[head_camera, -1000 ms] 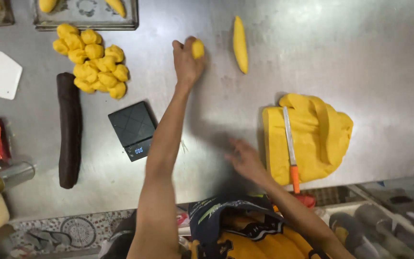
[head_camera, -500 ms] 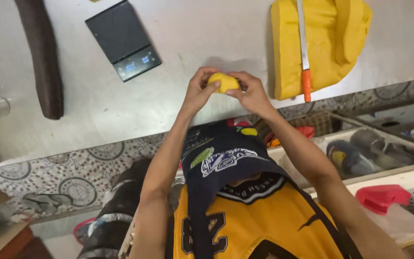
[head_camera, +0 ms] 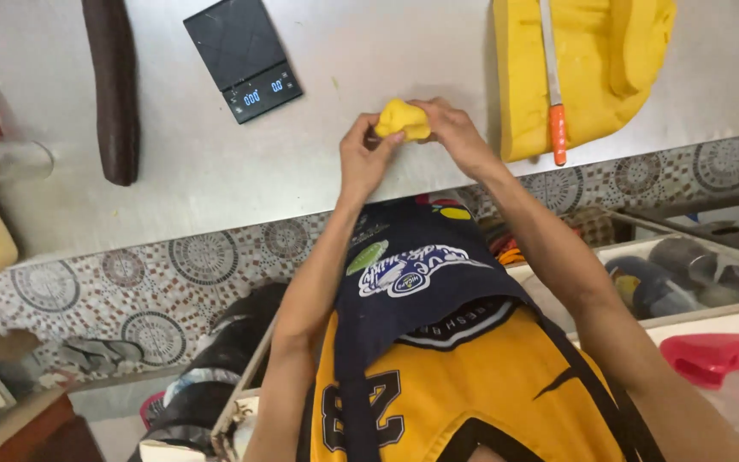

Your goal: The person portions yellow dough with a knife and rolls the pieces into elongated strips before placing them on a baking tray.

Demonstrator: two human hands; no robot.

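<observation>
One steel worktop [head_camera: 215,171] carries everything. One big yellow dough slab [head_camera: 600,68] lies on it, up and to the right of the small dough piece, with one orange-handled knife [head_camera: 553,94] resting across it. One long dark brown dough roll [head_camera: 113,85] lies far to the left of the piece. One black scale [head_camera: 243,58] sits up and left of the piece, nearer than the roll. One metal cup [head_camera: 2,161] lies on its side beyond the roll, at the left edge.

One small yellow dough piece [head_camera: 402,120] is held just above the worktop's near edge. Two hands clamp it: the left hand [head_camera: 368,158] grips it from the left, the right hand [head_camera: 455,137] from the right, fingers closed on it. Nothing blocks the hands.
</observation>
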